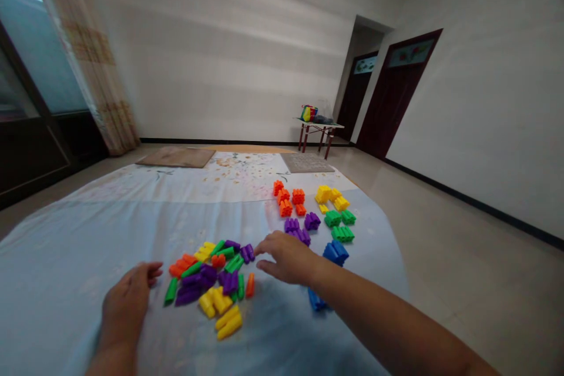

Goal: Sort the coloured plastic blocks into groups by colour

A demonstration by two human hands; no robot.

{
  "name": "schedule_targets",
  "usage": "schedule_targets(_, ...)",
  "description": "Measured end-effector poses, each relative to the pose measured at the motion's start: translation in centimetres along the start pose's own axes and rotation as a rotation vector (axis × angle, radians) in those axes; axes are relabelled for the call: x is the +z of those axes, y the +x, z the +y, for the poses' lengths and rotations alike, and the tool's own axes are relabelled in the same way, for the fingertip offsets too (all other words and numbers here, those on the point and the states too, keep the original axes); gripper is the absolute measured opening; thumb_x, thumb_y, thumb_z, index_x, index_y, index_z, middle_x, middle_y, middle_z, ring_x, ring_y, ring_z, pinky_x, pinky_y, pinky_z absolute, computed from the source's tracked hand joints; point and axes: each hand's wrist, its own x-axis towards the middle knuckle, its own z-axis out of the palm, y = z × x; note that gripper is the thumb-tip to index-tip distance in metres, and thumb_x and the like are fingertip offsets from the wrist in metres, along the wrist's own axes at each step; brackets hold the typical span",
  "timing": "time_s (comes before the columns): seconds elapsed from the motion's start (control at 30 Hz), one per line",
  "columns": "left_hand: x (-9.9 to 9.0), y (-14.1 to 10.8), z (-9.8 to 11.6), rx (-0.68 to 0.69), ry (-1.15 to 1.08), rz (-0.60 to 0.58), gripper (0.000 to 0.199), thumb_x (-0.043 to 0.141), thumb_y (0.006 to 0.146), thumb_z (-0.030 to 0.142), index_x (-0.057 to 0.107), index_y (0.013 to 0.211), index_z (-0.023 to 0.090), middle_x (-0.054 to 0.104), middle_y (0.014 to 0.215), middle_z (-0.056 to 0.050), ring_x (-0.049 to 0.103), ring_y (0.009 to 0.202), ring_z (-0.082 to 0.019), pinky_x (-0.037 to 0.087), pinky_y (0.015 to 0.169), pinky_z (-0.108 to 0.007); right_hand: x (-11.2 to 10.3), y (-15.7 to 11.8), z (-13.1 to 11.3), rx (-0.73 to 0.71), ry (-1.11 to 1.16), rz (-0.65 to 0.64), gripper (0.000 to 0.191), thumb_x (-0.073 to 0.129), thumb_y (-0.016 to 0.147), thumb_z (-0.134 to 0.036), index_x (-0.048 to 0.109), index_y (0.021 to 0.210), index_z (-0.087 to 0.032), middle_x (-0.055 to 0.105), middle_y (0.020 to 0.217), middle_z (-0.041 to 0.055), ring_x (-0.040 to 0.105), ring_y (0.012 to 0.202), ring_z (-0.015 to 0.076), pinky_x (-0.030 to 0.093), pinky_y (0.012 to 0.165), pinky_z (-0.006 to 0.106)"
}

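Note:
A loose heap of ribbed plastic building blocks (207,279) in green, purple, yellow and orange lies on a pale blue quilt (79,270). My right hand (284,257) hovers at the heap's right side, its fingertips beside a purple block (247,253), holding nothing. My left hand (127,308) rests near the heap's left side, fingers apart and empty. Farther out, sorted clusters stand by colour: orange (286,200), yellow (330,198), purple (299,227), green (339,224) and blue (335,252). Another blue block (315,299) sits partly hidden under my right forearm.
The quilt spreads over a tiled floor. A brown mat (176,157) and a grey mat (307,162) lie beyond it. A small table (318,124) holding colourful items stands at the far wall, between a curtain at left and dark doors at right.

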Motion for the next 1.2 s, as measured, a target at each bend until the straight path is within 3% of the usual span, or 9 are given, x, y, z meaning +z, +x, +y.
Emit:
schedule_targets(0.17, 0.5, 0.1, 0.0, -0.058, -0.091, -0.024, 0.035, 0.043, 0.077, 0.043, 0.067, 0.083, 0.018, 0.069, 0.075, -0.004, 0.061, 0.075, -0.022, 0.049, 0.069, -0.033, 3.9, 1.6, -1.0, 0.052, -0.048, -0.206, 0.04, 0.069, 0.075, -0.035, 0.065, 0.112, -0.021, 0.066, 0.106, 0.0102, 0.06, 0.099, 0.0255, 0.047, 0.077, 0.033)
schedule_targets(0.3, 0.4, -0.2, 0.2, -0.045, -0.121, -0.036, 0.037, 0.043, 0.076, 0.046, 0.066, 0.082, 0.018, 0.068, 0.076, -0.006, 0.06, 0.074, -0.021, 0.049, 0.07, -0.034, 5.3, 1.6, -0.7, 0.077, -0.055, -0.261, 0.05, 0.071, 0.071, -0.041, 0.063, 0.116, -0.02, 0.065, 0.106, 0.0107, 0.06, 0.098, 0.0258, 0.047, 0.075, 0.032)
schedule_targets(0.47, 0.5, -0.4, 0.6, -0.05, -0.132, -0.035, 0.038, 0.041, 0.076, 0.045, 0.066, 0.082, 0.017, 0.066, 0.074, -0.006, 0.059, 0.072, -0.021, 0.049, 0.071, -0.035, 5.2, 1.1, -0.5, 0.076, -0.09, -0.183, 0.033, 0.061, 0.078, -0.024, 0.065, 0.11, -0.017, 0.065, 0.104, 0.0117, 0.058, 0.098, 0.0256, 0.044, 0.08, 0.034)
schedule_targets(0.63, 0.4, -0.8, 0.8, -0.04, -0.114, -0.036, 0.037, 0.042, 0.075, 0.045, 0.066, 0.082, 0.017, 0.066, 0.074, -0.005, 0.059, 0.073, -0.021, 0.048, 0.069, -0.034, 5.1, 1.2, -3.3, -0.05, 0.051, 0.02, 0.029, 0.061, 0.081, -0.024, 0.063, 0.11, -0.02, 0.065, 0.109, 0.0077, 0.054, 0.105, 0.0219, 0.039, 0.09, 0.034)
schedule_targets(0.73, 0.3, -0.8, 0.6, -0.027, -0.111, -0.035, 0.039, 0.041, 0.075, 0.046, 0.066, 0.082, 0.016, 0.066, 0.073, -0.005, 0.058, 0.071, -0.02, 0.047, 0.069, -0.033, 6.2, 1.7, -5.2, -0.179, 0.084, -0.026, 0.031, 0.064, 0.081, -0.029, 0.062, 0.111, -0.022, 0.065, 0.111, 0.0055, 0.054, 0.105, 0.0218, 0.039, 0.089, 0.034)
schedule_targets(0.87, 0.4, -0.5, 0.1, -0.012, -0.117, -0.04, 0.043, 0.04, 0.076, 0.049, 0.066, 0.083, 0.016, 0.066, 0.075, -0.005, 0.059, 0.071, -0.02, 0.047, 0.068, -0.033, 7.5, 2.2, -5.7, -0.159, -0.025, -0.148, 0.034, 0.066, 0.08, -0.035, 0.063, 0.111, -0.022, 0.064, 0.113, 0.0062, 0.051, 0.104, 0.0253, 0.04, 0.084, 0.038)
schedule_targets(1.03, 0.6, -0.3, -0.3, -0.006, -0.125, -0.038, 0.042, 0.04, 0.076, 0.049, 0.066, 0.082, 0.017, 0.067, 0.075, -0.005, 0.059, 0.071, -0.02, 0.047, 0.067, -0.033, 6.5, 1.6, -4.5, -0.082, -0.083, -0.183, 0.047, 0.069, 0.077, -0.047, 0.062, 0.114, -0.019, 0.065, 0.109, 0.0096, 0.051, 0.104, 0.0279, 0.04, 0.084, 0.04)
schedule_targets(1.2, 0.6, -0.2, -0.3, -0.013, -0.128, -0.039, 0.04, 0.041, 0.076, 0.048, 0.066, 0.082, 0.017, 0.066, 0.074, -0.005, 0.058, 0.071, -0.02, 0.047, 0.07, -0.033, 4.4, -0.5, -4.3, 0.004, 0.05, -0.127, 0.06, 0.073, 0.074, -0.044, 0.053, 0.125, -0.021, 0.062, 0.119, 0.009, 0.053, 0.111, 0.0261, 0.038, 0.092, 0.04)
